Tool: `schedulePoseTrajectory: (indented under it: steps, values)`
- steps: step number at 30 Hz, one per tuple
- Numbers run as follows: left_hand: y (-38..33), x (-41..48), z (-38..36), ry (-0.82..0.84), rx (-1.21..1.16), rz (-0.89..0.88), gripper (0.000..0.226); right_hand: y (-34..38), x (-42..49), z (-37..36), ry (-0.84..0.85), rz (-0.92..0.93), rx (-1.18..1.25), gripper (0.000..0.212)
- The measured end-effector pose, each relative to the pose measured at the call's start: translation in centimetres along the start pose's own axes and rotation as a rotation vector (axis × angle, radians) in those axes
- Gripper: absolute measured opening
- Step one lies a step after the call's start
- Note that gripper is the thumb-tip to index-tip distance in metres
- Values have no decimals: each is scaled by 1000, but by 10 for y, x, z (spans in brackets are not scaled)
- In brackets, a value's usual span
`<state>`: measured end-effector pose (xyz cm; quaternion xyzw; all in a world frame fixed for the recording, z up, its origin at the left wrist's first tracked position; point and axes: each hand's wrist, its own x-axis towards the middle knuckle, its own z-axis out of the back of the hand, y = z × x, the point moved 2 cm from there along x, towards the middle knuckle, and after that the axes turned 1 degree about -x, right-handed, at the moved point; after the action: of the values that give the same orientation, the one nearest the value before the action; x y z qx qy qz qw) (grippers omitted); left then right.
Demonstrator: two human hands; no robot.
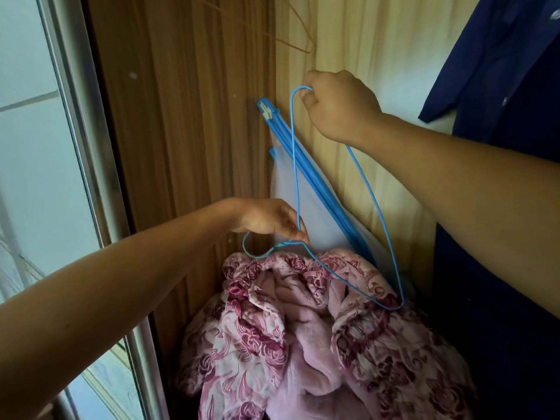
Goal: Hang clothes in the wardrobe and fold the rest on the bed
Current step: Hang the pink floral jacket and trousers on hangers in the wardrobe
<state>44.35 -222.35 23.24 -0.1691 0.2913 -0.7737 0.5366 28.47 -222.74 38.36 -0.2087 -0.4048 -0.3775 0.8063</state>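
Inside the wooden wardrobe point(197, 116) I hold a thin blue wire hanger point(374, 204) with both hands. My right hand point(339, 104) grips one corner of the hanger up high. My left hand point(269, 219) pinches the wire near its hook, lower down. The hanger is bare and hangs over a heap of pink floral cloth point(318, 328) piled on the wardrobe floor. A dark blue garment point(500, 71) hangs at the right.
A folded blue-framed white mesh item point(312, 189) leans in the wardrobe's back corner. An orange wire hanger point(300, 34) hangs above. The wardrobe's metal-edged sliding door and tiled wall point(45, 147) are at the left.
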Motion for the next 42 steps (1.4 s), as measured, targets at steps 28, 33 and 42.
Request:
schedulePoseTrajectory:
  steps: [28,33,42]
  values:
    - [14,-16,45,-379,-676,118,55,-85,-130,-101,399,-325,-60,70]
    - [12,-13,38,-479,-441,149,34,-91,-190,-153,1033,-348,-240,67]
    - [9,-16,43,-454,-268,130,26,-153,-171,-180,588,-514,142,31]
